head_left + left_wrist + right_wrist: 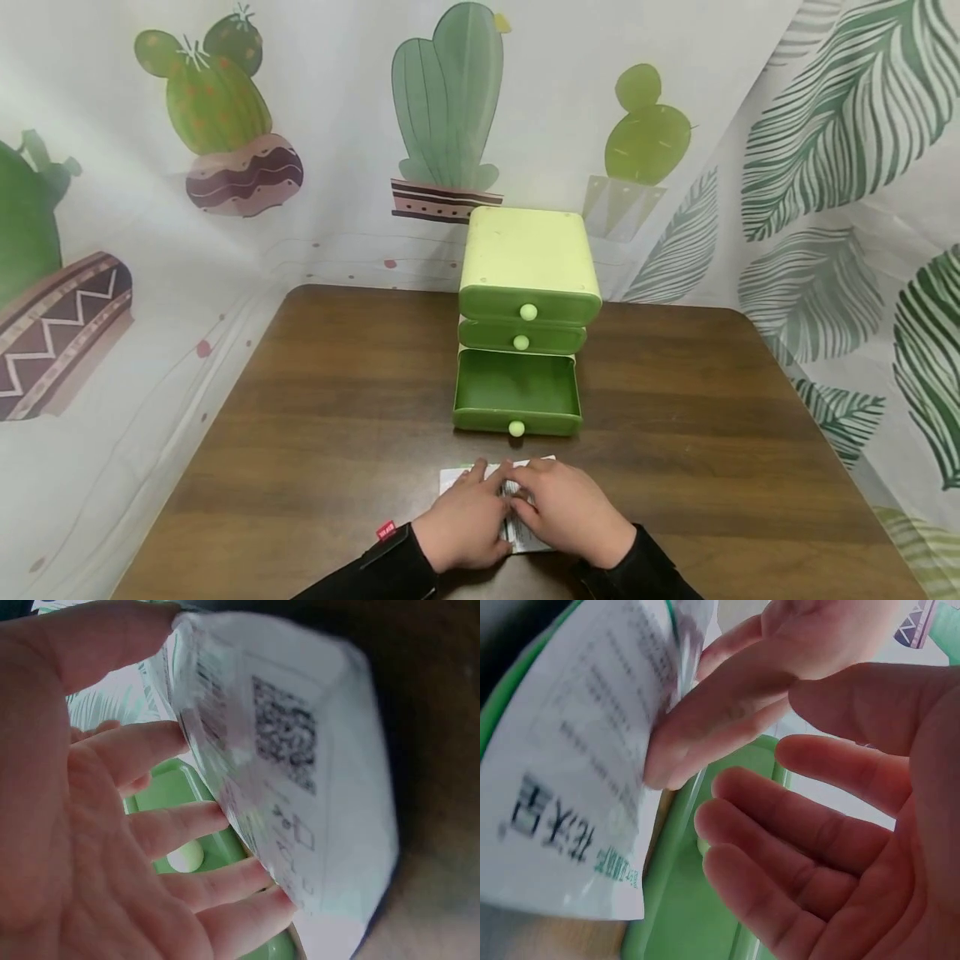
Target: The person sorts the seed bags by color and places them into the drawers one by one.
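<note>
A white printed packet (529,540) lies flat on the table, partly covered by both hands. Its left wrist view side carries a QR code (285,735); green-edged print and dark characters show on the packet (570,772) in the right wrist view. My left hand (467,522) spreads over the packet, its nearly straight fingertips resting on the surface. Beside it, my right hand (576,510) hovers over the packet's right part with loosely bent fingers. Nothing shows between the right fingers (780,817), and the right thumb comes close to the left hand.
Beyond the hands stands a small green drawer unit (528,250) with round pale knobs. Its bottom drawer (517,383) is pulled out toward me, with a bare inside. The brown wooden table (337,417) is backed by a cactus-and-leaf-print cloth (337,125).
</note>
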The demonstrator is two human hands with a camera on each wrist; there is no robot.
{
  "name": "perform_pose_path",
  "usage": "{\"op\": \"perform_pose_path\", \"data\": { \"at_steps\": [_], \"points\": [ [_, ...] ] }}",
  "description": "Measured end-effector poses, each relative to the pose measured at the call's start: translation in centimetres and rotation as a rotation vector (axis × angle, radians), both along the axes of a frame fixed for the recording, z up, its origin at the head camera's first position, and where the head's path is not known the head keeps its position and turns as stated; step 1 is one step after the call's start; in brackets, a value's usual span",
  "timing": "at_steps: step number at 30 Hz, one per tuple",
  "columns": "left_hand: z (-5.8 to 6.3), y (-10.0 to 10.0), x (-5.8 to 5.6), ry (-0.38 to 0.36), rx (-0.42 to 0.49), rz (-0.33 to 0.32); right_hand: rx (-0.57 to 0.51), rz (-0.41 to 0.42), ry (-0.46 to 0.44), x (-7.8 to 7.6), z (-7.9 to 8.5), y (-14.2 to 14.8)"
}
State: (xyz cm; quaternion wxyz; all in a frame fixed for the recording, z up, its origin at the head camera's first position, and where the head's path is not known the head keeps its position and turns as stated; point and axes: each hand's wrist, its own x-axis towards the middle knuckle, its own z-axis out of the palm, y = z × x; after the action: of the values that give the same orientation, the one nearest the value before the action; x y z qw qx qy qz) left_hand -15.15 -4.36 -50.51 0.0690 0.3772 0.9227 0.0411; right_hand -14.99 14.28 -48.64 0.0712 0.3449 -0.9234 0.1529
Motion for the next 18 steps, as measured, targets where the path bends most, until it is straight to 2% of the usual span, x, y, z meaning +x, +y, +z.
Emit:
{"op": "perform_pose_path", "data": {
  "at_steps": [7,12,15,18],
  "points": [
    [0.0,-1.2,0.3,0.044,0.012,-0.039,0.058,0.005,-0.020,0.4,0.2,0.5],
    [0.9,-2.7,0.7,0.056,0.030,-0.009,0.112,-0.009,-0.038,0.9,0.3,0.8],
    [1.2,-3.5,1.0,0.084,-0.005,-0.009,0.165,-0.012,-0.058,1.2,0.0,0.9],
    [1.0,-4.0,1.2,0.133,-0.046,-0.038,0.228,-0.005,-0.073,1.5,-0.4,0.9]
  ]
}}
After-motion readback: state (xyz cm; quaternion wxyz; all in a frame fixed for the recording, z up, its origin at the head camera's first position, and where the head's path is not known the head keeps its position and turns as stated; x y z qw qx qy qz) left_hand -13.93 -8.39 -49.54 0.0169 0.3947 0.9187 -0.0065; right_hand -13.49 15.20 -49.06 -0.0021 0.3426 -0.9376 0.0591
